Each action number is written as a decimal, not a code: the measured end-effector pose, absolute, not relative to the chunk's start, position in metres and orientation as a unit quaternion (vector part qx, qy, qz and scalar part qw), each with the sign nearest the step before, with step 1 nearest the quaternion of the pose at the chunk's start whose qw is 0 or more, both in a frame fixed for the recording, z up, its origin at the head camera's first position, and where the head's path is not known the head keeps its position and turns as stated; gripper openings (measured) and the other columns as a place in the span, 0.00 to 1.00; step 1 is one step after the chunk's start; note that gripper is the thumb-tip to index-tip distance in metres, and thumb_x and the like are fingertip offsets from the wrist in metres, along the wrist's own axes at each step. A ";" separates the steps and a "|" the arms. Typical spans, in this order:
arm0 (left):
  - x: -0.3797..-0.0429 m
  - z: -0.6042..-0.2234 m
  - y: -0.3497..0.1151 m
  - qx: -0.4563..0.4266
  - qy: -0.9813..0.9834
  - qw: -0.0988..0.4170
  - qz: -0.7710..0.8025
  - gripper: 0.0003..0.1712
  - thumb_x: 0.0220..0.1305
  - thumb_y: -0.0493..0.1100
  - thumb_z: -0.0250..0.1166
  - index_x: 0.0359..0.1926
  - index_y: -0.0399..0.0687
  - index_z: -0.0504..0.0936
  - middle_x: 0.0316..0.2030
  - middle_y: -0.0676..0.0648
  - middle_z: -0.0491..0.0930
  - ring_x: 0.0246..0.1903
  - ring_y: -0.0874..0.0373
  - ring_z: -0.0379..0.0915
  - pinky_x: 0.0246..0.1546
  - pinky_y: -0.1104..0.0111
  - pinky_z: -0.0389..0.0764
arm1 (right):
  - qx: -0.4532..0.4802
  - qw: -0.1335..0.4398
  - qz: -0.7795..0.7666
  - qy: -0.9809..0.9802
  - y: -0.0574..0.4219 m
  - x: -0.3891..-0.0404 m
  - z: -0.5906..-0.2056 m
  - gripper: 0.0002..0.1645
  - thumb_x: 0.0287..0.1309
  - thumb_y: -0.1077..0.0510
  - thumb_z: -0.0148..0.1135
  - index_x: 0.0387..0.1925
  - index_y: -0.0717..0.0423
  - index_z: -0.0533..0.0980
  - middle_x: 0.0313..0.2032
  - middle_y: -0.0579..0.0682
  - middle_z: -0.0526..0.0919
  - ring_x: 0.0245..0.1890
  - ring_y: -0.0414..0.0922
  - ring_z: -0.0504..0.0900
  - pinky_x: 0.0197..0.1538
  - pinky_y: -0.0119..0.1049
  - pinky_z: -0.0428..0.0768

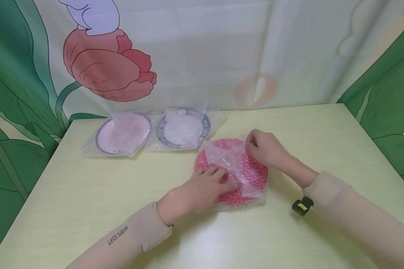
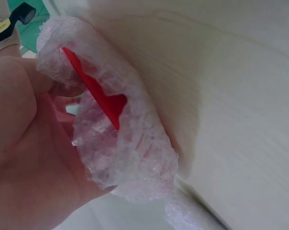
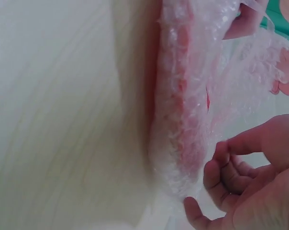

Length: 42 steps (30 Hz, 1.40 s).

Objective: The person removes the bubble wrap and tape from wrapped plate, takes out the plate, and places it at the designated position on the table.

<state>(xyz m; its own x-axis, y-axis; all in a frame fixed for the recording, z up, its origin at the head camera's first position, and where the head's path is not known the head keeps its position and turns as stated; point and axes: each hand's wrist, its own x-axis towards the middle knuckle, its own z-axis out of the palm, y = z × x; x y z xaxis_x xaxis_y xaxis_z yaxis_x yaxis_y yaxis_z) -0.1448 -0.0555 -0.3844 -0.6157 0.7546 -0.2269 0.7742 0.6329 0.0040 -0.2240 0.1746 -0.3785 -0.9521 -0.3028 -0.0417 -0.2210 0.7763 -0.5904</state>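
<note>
A round red plate (image 1: 254, 173) lies on the table inside bubble wrap (image 1: 223, 155). My left hand (image 1: 205, 188) rests on top of the wrapped plate, its fingers spread and slightly bent. In the left wrist view, a bare strip of red plate (image 2: 99, 98) shows through a gap between folds of bubble wrap (image 2: 144, 158) beside the palm. At the plate's upper right edge, my right hand (image 1: 266, 147) pinches the wrap with thumb and forefinger. The right wrist view has these bent fingers (image 3: 223, 179) right at the wrap's edge (image 3: 178, 158).
Two more plates in bubble wrap lie toward the back of the pale table (image 1: 87, 209): a pinkish plate (image 1: 124, 132) with a dark rim, and a white plate (image 1: 183, 129) with a blue patterned rim. A printed curtain (image 1: 195, 52) hangs behind.
</note>
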 end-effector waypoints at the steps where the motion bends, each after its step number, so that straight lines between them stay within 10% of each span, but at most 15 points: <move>1: -0.145 -0.384 -0.055 0.426 0.897 0.103 -0.048 0.28 0.79 0.49 0.55 0.75 0.73 0.67 0.65 0.45 0.68 0.67 0.45 0.60 0.63 0.49 0.68 | -0.136 0.062 -0.315 0.937 0.176 -0.224 -0.378 0.11 0.70 0.62 0.54 0.47 0.66 0.75 0.34 0.57 0.81 0.31 0.49 0.77 0.34 0.41 0.78; 9: -0.145 -0.382 -0.056 0.426 0.897 0.108 -0.039 0.29 0.79 0.49 0.56 0.76 0.73 0.66 0.69 0.44 0.65 0.71 0.44 0.58 0.65 0.47 0.68 | -0.127 0.035 -0.419 0.898 0.184 -0.224 -0.374 0.19 0.74 0.56 0.55 0.59 0.63 0.70 0.42 0.58 0.85 0.40 0.52 0.82 0.38 0.41 0.79; 15: -0.145 -0.381 -0.058 0.422 0.899 0.119 -0.002 0.31 0.77 0.44 0.58 0.76 0.67 0.67 0.71 0.43 0.65 0.72 0.43 0.57 0.67 0.45 0.65 | -0.129 0.016 -0.417 0.900 0.190 -0.215 -0.370 0.20 0.72 0.63 0.43 0.62 0.65 0.63 0.39 0.61 0.83 0.27 0.50 0.81 0.26 0.38 0.75; 24: -0.149 -0.382 -0.061 0.414 0.900 0.124 0.052 0.33 0.75 0.39 0.58 0.77 0.55 0.63 0.69 0.45 0.68 0.72 0.44 0.60 0.69 0.47 0.64 | -0.260 0.146 -0.280 0.913 0.199 -0.201 -0.370 0.06 0.63 0.61 0.70 0.32 0.54 0.79 0.27 0.46 0.78 0.30 0.44 0.73 0.36 0.39 0.77; 34: -0.156 -0.383 -0.067 0.432 0.892 0.086 0.098 0.26 0.67 0.36 0.65 0.65 0.46 0.72 0.57 0.44 0.71 0.53 0.52 0.71 0.58 0.60 0.76 | -0.305 0.114 -0.209 0.922 0.188 -0.183 -0.382 0.14 0.62 0.50 0.73 0.30 0.49 0.76 0.22 0.43 0.71 0.25 0.41 0.68 0.31 0.37 0.71; 42: -0.160 -0.381 -0.073 0.414 0.904 0.064 0.087 0.31 0.66 0.43 0.69 0.68 0.49 0.72 0.69 0.40 0.64 0.70 0.44 0.58 0.68 0.45 0.63 | -0.328 0.055 -0.158 0.930 0.183 -0.176 -0.387 0.20 0.57 0.50 0.75 0.44 0.55 0.77 0.32 0.45 0.75 0.32 0.42 0.72 0.36 0.37 0.76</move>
<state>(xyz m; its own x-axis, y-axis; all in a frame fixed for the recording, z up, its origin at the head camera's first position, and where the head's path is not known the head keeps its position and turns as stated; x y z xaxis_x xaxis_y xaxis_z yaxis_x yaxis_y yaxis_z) -0.1601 -0.0732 -0.3813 -0.6483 0.7601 -0.0433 0.7381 0.6414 0.2093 -0.1758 0.1833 -0.3866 -0.7781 -0.6281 0.0013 -0.5931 0.7341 -0.3308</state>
